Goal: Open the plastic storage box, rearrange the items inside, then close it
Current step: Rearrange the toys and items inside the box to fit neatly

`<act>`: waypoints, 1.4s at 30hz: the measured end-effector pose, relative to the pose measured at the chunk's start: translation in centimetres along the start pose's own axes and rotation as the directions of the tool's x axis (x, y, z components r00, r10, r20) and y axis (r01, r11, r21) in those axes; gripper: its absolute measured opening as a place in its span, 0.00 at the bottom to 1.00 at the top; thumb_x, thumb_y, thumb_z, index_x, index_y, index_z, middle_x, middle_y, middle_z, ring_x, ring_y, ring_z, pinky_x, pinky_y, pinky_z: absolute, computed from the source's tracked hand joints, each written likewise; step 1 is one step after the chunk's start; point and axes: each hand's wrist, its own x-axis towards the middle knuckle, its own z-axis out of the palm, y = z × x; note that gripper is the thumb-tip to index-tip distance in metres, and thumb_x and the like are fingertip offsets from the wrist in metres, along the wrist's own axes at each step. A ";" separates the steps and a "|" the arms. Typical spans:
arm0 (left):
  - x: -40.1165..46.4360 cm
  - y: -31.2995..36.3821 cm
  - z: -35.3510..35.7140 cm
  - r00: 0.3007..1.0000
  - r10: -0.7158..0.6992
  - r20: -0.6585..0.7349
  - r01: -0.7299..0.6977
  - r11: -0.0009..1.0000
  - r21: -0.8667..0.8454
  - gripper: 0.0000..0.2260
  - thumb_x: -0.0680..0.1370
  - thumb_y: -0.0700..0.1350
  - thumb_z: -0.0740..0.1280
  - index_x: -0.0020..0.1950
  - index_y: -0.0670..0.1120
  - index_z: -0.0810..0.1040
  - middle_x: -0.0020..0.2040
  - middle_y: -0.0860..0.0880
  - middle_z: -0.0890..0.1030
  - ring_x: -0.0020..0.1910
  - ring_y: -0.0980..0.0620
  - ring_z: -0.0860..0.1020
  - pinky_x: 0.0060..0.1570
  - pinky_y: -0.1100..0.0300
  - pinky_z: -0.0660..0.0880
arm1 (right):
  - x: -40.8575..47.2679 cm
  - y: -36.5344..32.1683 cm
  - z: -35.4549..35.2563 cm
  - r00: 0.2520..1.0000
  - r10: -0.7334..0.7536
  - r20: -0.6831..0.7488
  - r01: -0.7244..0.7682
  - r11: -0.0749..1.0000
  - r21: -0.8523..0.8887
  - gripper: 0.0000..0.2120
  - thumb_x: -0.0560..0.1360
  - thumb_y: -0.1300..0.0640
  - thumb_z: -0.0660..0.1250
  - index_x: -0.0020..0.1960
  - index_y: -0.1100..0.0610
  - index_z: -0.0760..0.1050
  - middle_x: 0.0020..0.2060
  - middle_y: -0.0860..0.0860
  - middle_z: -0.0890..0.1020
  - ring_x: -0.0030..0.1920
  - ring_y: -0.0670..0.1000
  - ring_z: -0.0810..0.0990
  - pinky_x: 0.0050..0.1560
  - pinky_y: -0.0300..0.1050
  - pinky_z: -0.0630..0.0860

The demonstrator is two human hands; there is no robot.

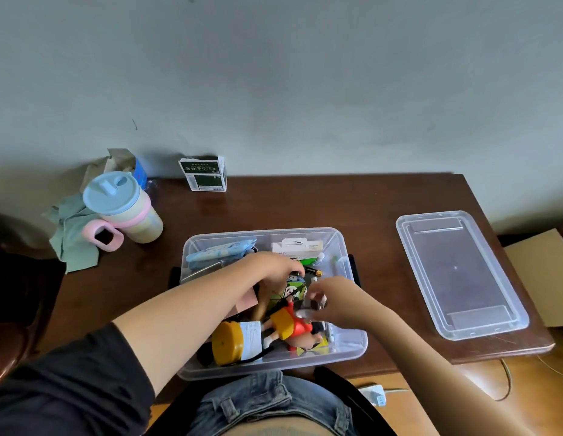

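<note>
**Inside the open box, both hands sort the clutter**

Left of its lid (461, 273), the plastic storage box (352, 344) sits open on the table (336, 202). The left hand (273, 269) curls over items mid-box; whether it grips one I cannot tell. The right hand (329, 297) pinches a small clear object above the toy figure (289, 325). Best to lift pieces singly, keeping tall ones below the rim.

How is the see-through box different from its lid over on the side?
The plastic storage box is deep and full of toys and packets; the lid is flat and holds nothing. The box sits in front of the person with both hands inside; the lid lies apart to the right, untouched. Both are clear plastic rectangles on the brown table.
</note>
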 end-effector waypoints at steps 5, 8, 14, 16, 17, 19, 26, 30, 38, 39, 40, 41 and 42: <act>-0.4 0.5 -0.4 0.996 0.060 0.067 -0.062 0.998 0.025 0.30 0.75 0.31 0.57 0.72 0.58 0.63 0.57 0.51 0.69 0.35 0.52 0.70 0.27 0.61 0.65 | -1.0 -0.9 1.4 0.996 -0.082 -0.031 0.084 0.994 0.066 0.11 0.71 0.57 0.70 0.53 0.54 0.80 0.45 0.49 0.82 0.39 0.45 0.76 0.38 0.36 0.72; -0.2 0.6 -0.2 0.993 0.073 0.092 -0.070 0.997 -0.042 0.29 0.74 0.31 0.56 0.70 0.56 0.65 0.51 0.50 0.69 0.31 0.51 0.69 0.26 0.61 0.65 | -1.4 -1.8 2.8 0.984 -0.164 0.069 0.150 0.974 0.167 0.13 0.71 0.57 0.71 0.56 0.53 0.80 0.48 0.48 0.83 0.42 0.44 0.80 0.42 0.34 0.76; 0.3 0.2 0.7 0.996 0.086 0.036 -0.074 0.965 -0.253 0.14 0.77 0.48 0.65 0.63 0.51 0.71 0.51 0.48 0.75 0.46 0.49 0.74 0.49 0.54 0.72 | -0.5 -0.6 2.1 0.997 -0.012 0.075 -0.010 0.959 0.282 0.13 0.77 0.60 0.59 0.53 0.56 0.82 0.47 0.53 0.85 0.43 0.55 0.83 0.43 0.44 0.80; 0.5 0.3 1.2 0.997 0.077 0.012 -0.069 0.948 -0.309 0.15 0.78 0.55 0.65 0.60 0.49 0.72 0.55 0.47 0.76 0.51 0.48 0.74 0.55 0.53 0.71 | 0.5 0.4 2.0 0.983 0.181 -0.019 -0.178 0.978 0.105 0.14 0.78 0.62 0.57 0.53 0.57 0.80 0.50 0.55 0.83 0.46 0.55 0.81 0.42 0.43 0.75; 0.7 0.5 1.4 0.997 0.076 -0.006 -0.074 0.945 -0.317 0.16 0.78 0.55 0.64 0.60 0.47 0.73 0.57 0.46 0.76 0.51 0.48 0.74 0.54 0.53 0.71 | 1.0 0.6 2.1 0.970 0.240 -0.033 -0.239 0.971 0.030 0.12 0.77 0.63 0.56 0.52 0.58 0.78 0.51 0.56 0.82 0.48 0.55 0.80 0.43 0.44 0.74; 0.9 0.8 1.6 0.995 0.084 -0.046 -0.094 0.951 -0.294 0.14 0.79 0.52 0.63 0.60 0.45 0.73 0.58 0.46 0.77 0.50 0.49 0.73 0.48 0.56 0.69 | 2.1 0.7 2.5 0.956 0.292 -0.017 -0.293 0.953 -0.074 0.08 0.76 0.66 0.57 0.49 0.60 0.73 0.52 0.57 0.80 0.49 0.56 0.78 0.40 0.44 0.71; 0.4 0.5 1.8 0.991 0.127 -0.050 -0.136 0.946 -0.293 0.12 0.79 0.47 0.64 0.58 0.40 0.75 0.51 0.43 0.78 0.46 0.48 0.73 0.48 0.55 0.70 | 7.0 0.3 4.1 0.923 0.382 -0.035 -0.383 0.910 -0.158 0.14 0.78 0.63 0.58 0.62 0.59 0.73 0.57 0.57 0.78 0.56 0.58 0.78 0.45 0.46 0.73; 0.3 0.2 2.5 0.994 0.085 -0.072 -0.101 0.961 -0.256 0.15 0.82 0.51 0.56 0.53 0.40 0.75 0.48 0.41 0.77 0.44 0.47 0.71 0.44 0.56 0.65 | 8.1 0.9 5.5 0.884 0.452 -0.120 -0.464 0.880 -0.102 0.16 0.77 0.67 0.58 0.65 0.63 0.69 0.59 0.57 0.78 0.58 0.57 0.78 0.48 0.45 0.75; 0.4 0.3 3.1 0.993 0.004 -0.119 -0.013 0.997 -0.073 0.20 0.83 0.53 0.49 0.57 0.45 0.76 0.59 0.45 0.77 0.55 0.45 0.74 0.48 0.55 0.65 | 9.0 1.6 6.2 0.923 0.302 -0.238 -0.360 0.897 -0.256 0.17 0.76 0.69 0.58 0.63 0.62 0.68 0.52 0.56 0.81 0.51 0.56 0.81 0.38 0.45 0.70; 0.5 0.2 3.1 0.993 0.008 -0.119 -0.015 0.998 -0.059 0.19 0.83 0.53 0.48 0.55 0.46 0.76 0.58 0.46 0.77 0.53 0.46 0.73 0.48 0.55 0.65 | 9.2 1.6 5.9 0.929 0.288 -0.231 -0.347 0.893 -0.286 0.15 0.75 0.69 0.58 0.61 0.62 0.70 0.52 0.55 0.81 0.52 0.56 0.81 0.38 0.44 0.71; 0.6 0.1 3.2 0.992 0.011 -0.122 -0.016 0.999 -0.047 0.18 0.83 0.53 0.48 0.52 0.48 0.75 0.55 0.47 0.78 0.52 0.47 0.73 0.47 0.55 0.65 | 9.4 1.6 5.5 0.935 0.275 -0.223 -0.336 0.888 -0.313 0.14 0.75 0.70 0.58 0.59 0.61 0.72 0.52 0.55 0.81 0.52 0.56 0.81 0.39 0.43 0.72; 0.7 0.0 3.3 0.992 0.013 -0.127 -0.018 0.999 -0.037 0.18 0.83 0.54 0.47 0.50 0.49 0.74 0.52 0.49 0.77 0.50 0.48 0.73 0.47 0.55 0.66 | 9.5 1.6 5.2 0.942 0.257 -0.215 -0.319 0.883 -0.345 0.14 0.75 0.71 0.58 0.57 0.61 0.73 0.52 0.55 0.81 0.53 0.55 0.81 0.40 0.43 0.73; 0.7 -0.1 3.3 0.991 0.014 -0.133 -0.018 0.999 -0.029 0.18 0.83 0.54 0.47 0.49 0.49 0.74 0.47 0.51 0.76 0.48 0.48 0.73 0.46 0.55 0.66 | 9.6 1.7 5.0 0.952 0.232 -0.202 -0.295 0.877 -0.380 0.14 0.74 0.71 0.58 0.56 0.61 0.74 0.52 0.55 0.81 0.52 0.55 0.81 0.39 0.43 0.72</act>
